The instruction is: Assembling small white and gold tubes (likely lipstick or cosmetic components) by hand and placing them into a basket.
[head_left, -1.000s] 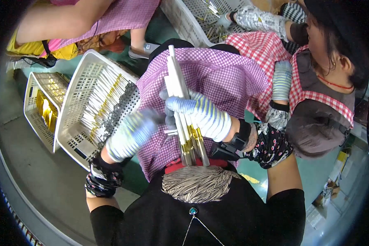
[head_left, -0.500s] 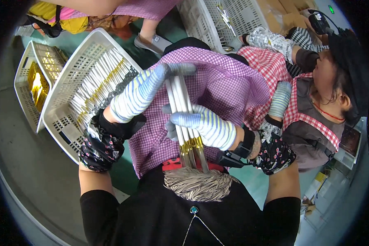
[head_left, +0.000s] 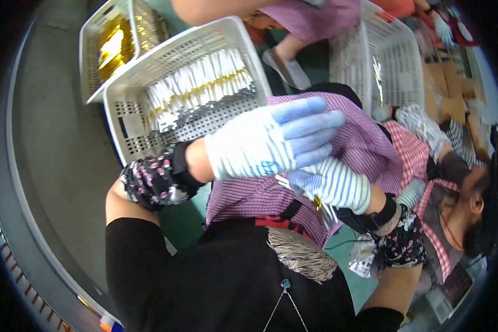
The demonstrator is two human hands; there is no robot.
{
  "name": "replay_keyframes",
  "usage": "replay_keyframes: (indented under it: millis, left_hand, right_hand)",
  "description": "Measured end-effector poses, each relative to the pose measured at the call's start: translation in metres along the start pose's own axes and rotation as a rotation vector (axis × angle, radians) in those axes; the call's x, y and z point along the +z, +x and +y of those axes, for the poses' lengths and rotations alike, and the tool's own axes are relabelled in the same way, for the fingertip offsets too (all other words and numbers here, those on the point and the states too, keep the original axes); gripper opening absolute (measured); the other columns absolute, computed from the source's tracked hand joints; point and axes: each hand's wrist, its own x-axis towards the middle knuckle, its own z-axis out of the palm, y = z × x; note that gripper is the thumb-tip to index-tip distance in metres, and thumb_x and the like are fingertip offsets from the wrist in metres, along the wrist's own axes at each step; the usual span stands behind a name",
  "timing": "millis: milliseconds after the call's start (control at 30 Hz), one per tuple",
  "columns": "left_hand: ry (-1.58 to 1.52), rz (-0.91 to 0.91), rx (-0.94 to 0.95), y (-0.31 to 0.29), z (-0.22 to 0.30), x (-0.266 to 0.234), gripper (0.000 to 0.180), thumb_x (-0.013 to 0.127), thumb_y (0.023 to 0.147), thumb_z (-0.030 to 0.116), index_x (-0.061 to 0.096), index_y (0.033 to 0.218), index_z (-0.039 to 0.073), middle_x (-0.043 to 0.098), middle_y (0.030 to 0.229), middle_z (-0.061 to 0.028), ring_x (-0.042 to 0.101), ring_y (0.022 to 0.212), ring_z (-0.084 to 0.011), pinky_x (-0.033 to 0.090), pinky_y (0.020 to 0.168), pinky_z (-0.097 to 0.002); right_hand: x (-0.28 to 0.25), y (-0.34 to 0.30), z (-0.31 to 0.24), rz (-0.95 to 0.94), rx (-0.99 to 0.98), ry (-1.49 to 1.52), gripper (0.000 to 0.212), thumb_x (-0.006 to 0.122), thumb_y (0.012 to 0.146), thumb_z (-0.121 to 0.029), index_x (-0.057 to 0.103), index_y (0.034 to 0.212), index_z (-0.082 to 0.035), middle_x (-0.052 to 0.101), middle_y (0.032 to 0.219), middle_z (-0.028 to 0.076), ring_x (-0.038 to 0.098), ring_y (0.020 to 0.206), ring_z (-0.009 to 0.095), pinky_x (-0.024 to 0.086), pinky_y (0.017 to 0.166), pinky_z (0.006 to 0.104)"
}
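Observation:
My left hand [head_left: 274, 138], in a striped white and blue knit glove, stretches flat with its fingers extended. It passes over the tips of my right hand and hides part of what is there. My right hand [head_left: 337, 185], gloved the same way, is closed around a small bundle of slim white sticks [head_left: 330, 214] with gold bands and silvery ends. The bundle lies over my purple checked apron [head_left: 243, 202], its middle covered by the gloves. Left of my hands, a white slotted crate [head_left: 126, 105] holds rows of similar white sticks [head_left: 199, 83].
Behind that crate stands another white crate [head_left: 86, 61] with shiny gold pieces [head_left: 115, 47]. Close on my right sits a co-worker in a red checked apron [head_left: 409, 152]. Another person's leg and grey shoe [head_left: 288, 69] are ahead. White crates [head_left: 395, 33] and cardboard [head_left: 448, 80] stand far right.
My left hand has left the top of the sticks and flattened out across my right hand. The bundle, gripped by my right hand, has shifted right and tilted. The view has swung left.

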Motion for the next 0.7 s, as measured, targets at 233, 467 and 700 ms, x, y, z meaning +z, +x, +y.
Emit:
replay_keyframes:
  millis: [233,467,700]
  left_hand:
    - [-0.216,-0.374,-0.425,-0.091,-0.012,-0.014,0.029,0.066,0.074,0.024,0.064,0.100,0.012,0.063,0.086,-0.0058,0.065,0.084,-0.0292,0.054,0.081,-0.0400]
    - [-0.136,-0.555,-1.240,-0.264,-0.023,0.000,0.044,0.073,0.082,0.032,0.063,0.116,0.008,0.071,0.092,-0.0180,0.069,0.085,-0.0360,0.055,0.076,-0.0434]
    - [0.097,-1.030,-1.054,-0.329,-0.068,0.007,0.019,0.058,0.092,0.024,0.067,0.104,0.012,0.071,0.083,-0.0103,0.070,0.079,-0.0294,0.054,0.068,-0.0431]
  right_hand:
    - [-0.007,0.011,-0.061,-0.014,0.066,-0.153,0.056,0.055,0.100,-0.035,0.045,0.140,0.002,0.059,0.126,0.023,0.060,0.116,0.030,0.045,0.101,0.0368]
    - [-0.046,-0.003,-0.057,0.239,0.090,0.311,0.048,0.054,0.103,-0.031,0.050,0.139,0.000,0.062,0.124,0.011,0.058,0.112,0.016,0.044,0.101,0.0312]
    - [-0.045,-0.002,-0.054,0.262,0.196,0.347,0.041,0.053,0.103,-0.023,0.052,0.137,-0.001,0.066,0.114,0.007,0.062,0.100,0.014,0.048,0.095,0.0292]
